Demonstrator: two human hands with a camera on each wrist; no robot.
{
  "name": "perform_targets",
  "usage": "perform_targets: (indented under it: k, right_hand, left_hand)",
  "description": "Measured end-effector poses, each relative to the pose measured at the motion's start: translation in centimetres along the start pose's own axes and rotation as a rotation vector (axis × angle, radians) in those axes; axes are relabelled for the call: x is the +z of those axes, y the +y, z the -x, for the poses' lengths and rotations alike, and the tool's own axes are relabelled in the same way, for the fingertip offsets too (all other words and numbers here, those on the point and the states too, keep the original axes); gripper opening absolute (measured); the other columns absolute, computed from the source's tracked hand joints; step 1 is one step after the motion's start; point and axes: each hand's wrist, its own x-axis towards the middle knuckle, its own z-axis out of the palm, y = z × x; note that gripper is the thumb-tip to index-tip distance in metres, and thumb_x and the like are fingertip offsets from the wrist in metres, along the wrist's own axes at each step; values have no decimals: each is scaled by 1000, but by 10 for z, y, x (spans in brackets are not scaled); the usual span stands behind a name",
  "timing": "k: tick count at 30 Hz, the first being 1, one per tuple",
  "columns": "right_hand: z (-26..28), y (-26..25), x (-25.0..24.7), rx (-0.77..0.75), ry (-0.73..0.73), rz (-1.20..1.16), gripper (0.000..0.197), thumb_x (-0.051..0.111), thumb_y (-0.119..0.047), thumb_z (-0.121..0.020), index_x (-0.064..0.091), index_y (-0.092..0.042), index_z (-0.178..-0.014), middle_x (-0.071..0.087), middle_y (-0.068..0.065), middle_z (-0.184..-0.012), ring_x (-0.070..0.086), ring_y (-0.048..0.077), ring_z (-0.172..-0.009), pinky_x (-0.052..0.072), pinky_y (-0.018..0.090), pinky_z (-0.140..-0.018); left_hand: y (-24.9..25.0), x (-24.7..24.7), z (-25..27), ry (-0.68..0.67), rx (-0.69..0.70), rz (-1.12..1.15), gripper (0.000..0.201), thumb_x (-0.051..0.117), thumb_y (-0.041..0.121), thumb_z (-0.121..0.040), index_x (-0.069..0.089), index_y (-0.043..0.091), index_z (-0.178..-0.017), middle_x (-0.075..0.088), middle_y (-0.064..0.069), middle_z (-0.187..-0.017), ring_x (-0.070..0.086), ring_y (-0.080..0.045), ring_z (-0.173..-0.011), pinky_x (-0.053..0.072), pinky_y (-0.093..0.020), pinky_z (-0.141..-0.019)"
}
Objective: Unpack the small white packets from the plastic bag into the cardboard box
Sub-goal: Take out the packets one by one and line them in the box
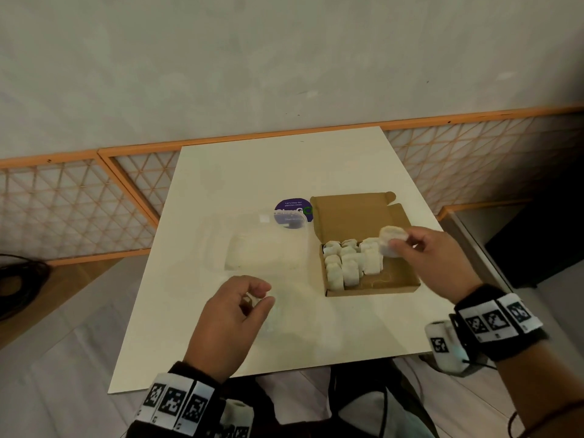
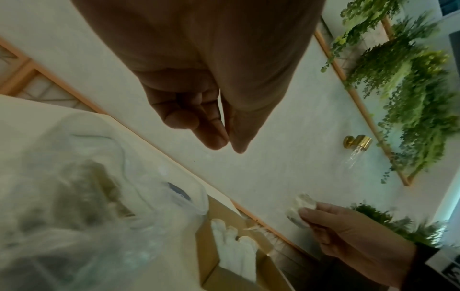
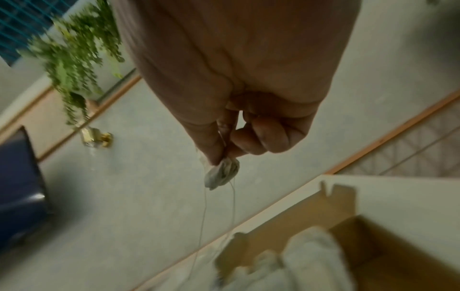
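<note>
The right hand (image 1: 433, 257) pinches 1 small white round packet (image 1: 391, 245) above the open brown cardboard box (image 1: 401, 281), while the left hand (image 1: 234, 314), fingers loosely curled, pinches the clear plastic bag (image 1: 268, 248).

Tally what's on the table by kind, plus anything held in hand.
Cardboard box: 1
Plastic bag: 1
Purple sticker: 1
Packet in right hand: 1
Packets in box: too blurred to count
Total: 4, plus the boxed packets

Black wristbands (image 1: 502, 324) carry white blocks printed with black square markers; dark sleeves (image 1: 139, 428).
</note>
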Motion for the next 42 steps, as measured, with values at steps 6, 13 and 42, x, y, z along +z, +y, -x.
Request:
perform_targets:
  k: [6, 13, 42]
  right_hand:
    - [-22, 36, -3, 48, 30, 112, 20, 64, -37, -97, 65, -25, -80, 65, -5, -77, 61, 15, -76, 42, 30, -64]
    - [-35, 43, 36, 152, -335, 198, 36, 71, -28, -89, 55, -11, -61, 48, 4, -58, 44, 15, -54, 35, 28, -54]
    - [21, -84, 108, -460, -317, 111, 20, 52, -28, -104, 69, -23, -113, 65, -5, -107, 61, 9, -95, 50, 29, -89]
  left_hand:
    - [-29, -5, 3, -55, -15, -286, 11, 74, 33, -90, 67, 34, -99, 66, 20, -105, 62, 4, -94, 49, -18, -85]
    - [-41, 1, 7, -135, -82, -423, 21, 68, 48, -91, 68, 36, -108, 66, 23, -109, 63, -3, -103, 51, -28, -91]
    - [-71, 22, 17, -131, 24, -409, 10, 70, 18, -92, 70, 26, -86, 61, 14, -87, 62, -9, -75, 55, -31, -69]
